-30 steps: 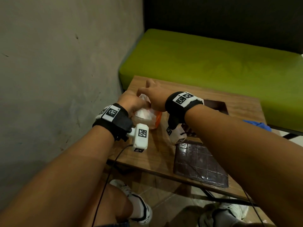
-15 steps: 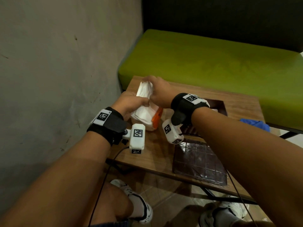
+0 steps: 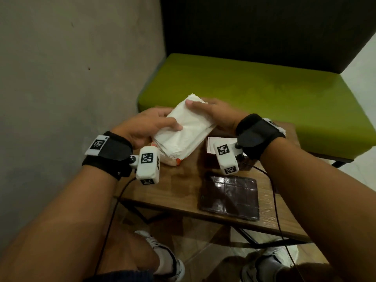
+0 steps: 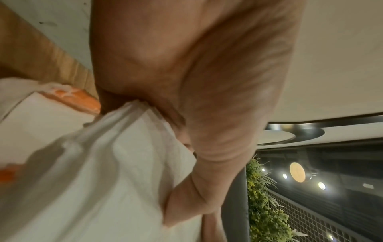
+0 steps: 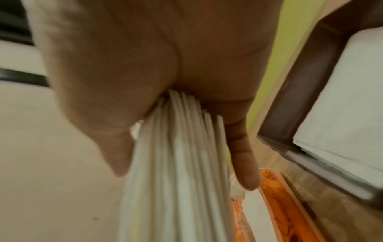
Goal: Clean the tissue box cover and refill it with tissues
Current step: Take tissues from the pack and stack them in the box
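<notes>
Both hands hold a thick stack of white folded tissues (image 3: 183, 133) tilted above the wooden table (image 3: 175, 192). My left hand (image 3: 152, 125) grips its left side, thumb on top. My right hand (image 3: 211, 112) pinches the far end, thumb over the top corner. In the right wrist view the stack's layered edge (image 5: 176, 163) sits between thumb and fingers. Under the stack lies the torn orange-and-clear tissue pack (image 3: 173, 161). The brown tissue box (image 5: 290, 98) stands to the right with some white tissues inside. Its brown quilted lid (image 3: 228, 197) lies flat near the table's front edge.
A green bench cushion (image 3: 254, 98) runs behind the table. A bare concrete wall (image 3: 71, 78) stands close on the left. Black cables (image 3: 114, 210) hang from both wrist cameras over the table's front edge. My shoes (image 3: 168, 259) are below the table.
The tissue stack has come up out of the orange pack and now lies tilted between both hands. My right hand has moved to the stack's far end, my left onto its side.
</notes>
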The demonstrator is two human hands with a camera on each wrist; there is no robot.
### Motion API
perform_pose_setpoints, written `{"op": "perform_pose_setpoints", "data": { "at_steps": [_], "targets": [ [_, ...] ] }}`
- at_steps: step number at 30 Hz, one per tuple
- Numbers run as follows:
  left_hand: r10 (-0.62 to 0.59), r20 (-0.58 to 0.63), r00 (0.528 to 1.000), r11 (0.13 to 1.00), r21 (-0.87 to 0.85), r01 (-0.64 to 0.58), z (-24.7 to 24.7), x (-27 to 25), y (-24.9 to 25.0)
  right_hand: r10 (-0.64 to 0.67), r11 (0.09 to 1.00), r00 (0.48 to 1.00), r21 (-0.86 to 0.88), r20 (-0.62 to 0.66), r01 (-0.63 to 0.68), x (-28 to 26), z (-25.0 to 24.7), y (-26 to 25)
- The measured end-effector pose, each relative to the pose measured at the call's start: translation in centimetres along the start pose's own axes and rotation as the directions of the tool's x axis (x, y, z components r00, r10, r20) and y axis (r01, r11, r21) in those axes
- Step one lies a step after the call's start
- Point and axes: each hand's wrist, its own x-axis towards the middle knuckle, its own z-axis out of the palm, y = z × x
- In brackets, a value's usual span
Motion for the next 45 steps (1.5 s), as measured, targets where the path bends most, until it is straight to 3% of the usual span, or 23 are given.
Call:
{"op": "perform_pose_setpoints", "data": {
  "at_steps": [2,5,9,14,18,26,32,35,36,38,41,43,45],
  "targets": [
    [-0.022,0.015,1.000,0.998,-0.054,0.022,1.1,-0.3,0.5,-0.015,1.000,0.999,-0.001,-0.046,0.015,-1.9,-0.7,0.5],
    [-0.082,-0.064,0.995,0.965,-0.254,0.064,2.9,-0.6,0.4,-0.061,0.995,0.981,0.063,-0.184,0.074,-4.1,-1.6,2.0],
    [-0.050,-0.155,0.987,0.927,-0.376,-0.012,7.0,-1.2,-0.2,-0.062,0.985,0.920,0.127,-0.387,0.120,-6.9,-1.5,4.0],
    [0.046,-0.385,0.922,0.977,-0.175,-0.121,11.5,-1.6,-1.4,-0.128,0.986,0.826,0.016,-0.548,0.163,-9.2,-0.8,5.9],
    [0.135,-0.444,0.886,0.991,0.040,-0.131,13.4,-2.0,-1.2,-0.136,0.979,0.777,0.037,-0.614,0.201,-10.7,-0.7,6.1],
    [0.346,-0.492,0.799,0.937,0.222,-0.269,13.8,-0.6,-1.9,-0.223,0.958,0.714,-0.012,-0.664,0.288,-11.8,-1.7,7.1],
    [0.254,-0.405,0.878,0.963,0.187,-0.192,13.3,-1.0,-1.7,-0.255,0.954,0.737,-0.039,-0.626,0.296,-12.0,-2.6,7.3],
    [0.357,-0.451,0.818,0.923,0.303,-0.236,12.0,-1.7,-0.8,-0.297,0.955,0.813,-0.173,-0.501,0.242,-12.5,-3.6,6.9],
    [0.418,-0.407,0.812,0.892,0.354,-0.281,12.0,-2.1,-0.1,-0.313,0.946,0.842,-0.226,-0.440,0.233,-12.7,-3.8,6.7],
    [0.441,-0.177,0.880,0.842,0.422,-0.337,12.4,-3.0,1.0,-0.333,0.921,0.886,-0.310,-0.322,0.234,-12.9,-4.2,6.1],
    [0.239,0.136,0.961,0.877,0.395,-0.274,12.9,-3.2,0.9,-0.322,0.909,0.928,-0.336,-0.185,0.248,-13.2,-4.3,4.7],
    [0.122,0.190,0.974,0.948,0.268,-0.171,12.5,-2.8,-0.1,-0.302,0.914,0.939,-0.329,-0.162,0.237,-13.2,-4.5,4.1],
    [0.102,0.191,0.976,0.980,0.149,-0.132,12.4,-2.5,-1.1,-0.300,0.916,0.931,-0.336,-0.207,0.220,-13.1,-4.8,4.0]
  ]
}}
